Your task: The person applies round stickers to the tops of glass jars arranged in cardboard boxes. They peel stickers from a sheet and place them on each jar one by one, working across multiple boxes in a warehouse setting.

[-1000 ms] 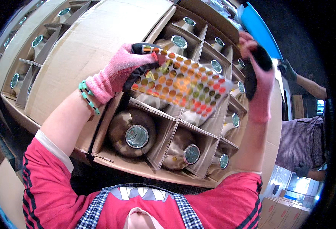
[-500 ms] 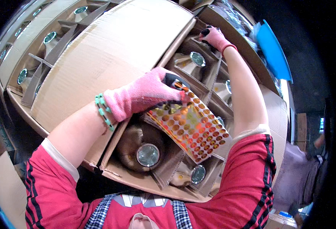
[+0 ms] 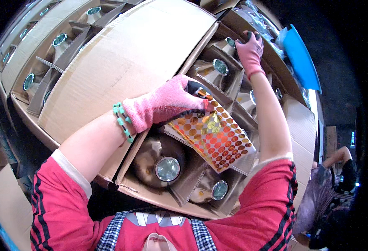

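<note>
My left hand (image 3: 167,102), in a pink glove with dark fingertips, is closed on a sheet of round shiny orange-gold stickers (image 3: 221,142). The sheet tilts over an open cardboard box (image 3: 146,192) of bulb-shaped metallic vessels. Beneath its near-left edge sits a dark, shiny vessel (image 3: 161,161) with a round, silver-rimmed top. At the box's far end, my gloved right hand (image 3: 251,52) has its thumb and fingers apart, beside the top of another vessel (image 3: 230,42). Whether a fingertip touches that vessel or carries a sticker is too small to tell.
Cardboard dividers (image 3: 188,184) separate the vessels. A closed carton flap (image 3: 121,71) spans the left, beyond which more boxed vessels (image 3: 60,40) stand. Clear plastic wrapping (image 3: 255,19) and a blue panel (image 3: 300,58) lie at far right. Another person (image 3: 330,188) is at the right edge.
My right hand has drawn back and right from inside the far compartment, uncovering a vessel top there. My left hand and the sticker sheet shift slightly right. The other person's arm now shows.
</note>
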The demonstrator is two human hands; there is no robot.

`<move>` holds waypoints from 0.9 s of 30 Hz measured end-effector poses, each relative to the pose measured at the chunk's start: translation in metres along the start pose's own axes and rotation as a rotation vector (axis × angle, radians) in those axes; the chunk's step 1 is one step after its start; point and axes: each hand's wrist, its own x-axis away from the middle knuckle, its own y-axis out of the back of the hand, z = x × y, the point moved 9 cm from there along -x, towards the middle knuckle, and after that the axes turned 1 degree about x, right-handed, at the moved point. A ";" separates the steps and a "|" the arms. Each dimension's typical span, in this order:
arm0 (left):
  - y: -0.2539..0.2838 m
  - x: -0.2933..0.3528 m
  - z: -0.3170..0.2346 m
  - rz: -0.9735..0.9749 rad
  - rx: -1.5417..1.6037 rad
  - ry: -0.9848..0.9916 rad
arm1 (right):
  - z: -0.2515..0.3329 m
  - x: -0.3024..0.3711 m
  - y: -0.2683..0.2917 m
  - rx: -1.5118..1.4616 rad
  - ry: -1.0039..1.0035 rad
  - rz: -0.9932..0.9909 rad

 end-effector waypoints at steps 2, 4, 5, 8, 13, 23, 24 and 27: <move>0.002 -0.001 0.001 0.005 0.038 -0.024 | 0.008 0.019 0.037 -0.168 -0.001 0.019; 0.001 -0.004 -0.001 0.036 0.084 -0.048 | 0.025 0.051 0.091 -0.329 0.010 0.074; 0.000 -0.002 -0.003 0.044 0.104 -0.058 | 0.034 0.070 0.119 -0.403 0.021 0.097; -0.002 -0.010 0.002 0.034 0.135 -0.143 | 0.047 0.129 0.208 -0.462 -0.045 0.118; 0.014 -0.008 -0.001 -0.105 0.255 -0.115 | 0.038 0.241 0.288 -0.261 -0.166 0.129; 0.069 0.066 -0.085 -0.200 0.264 -0.002 | 0.107 0.301 0.301 -0.281 -0.280 0.379; 0.078 0.087 -0.108 -0.231 0.136 -0.011 | 0.106 0.302 0.301 -0.296 -0.265 0.373; 0.151 0.142 -0.120 -0.424 0.056 -0.065 | 0.109 0.294 0.302 -0.322 -0.219 0.352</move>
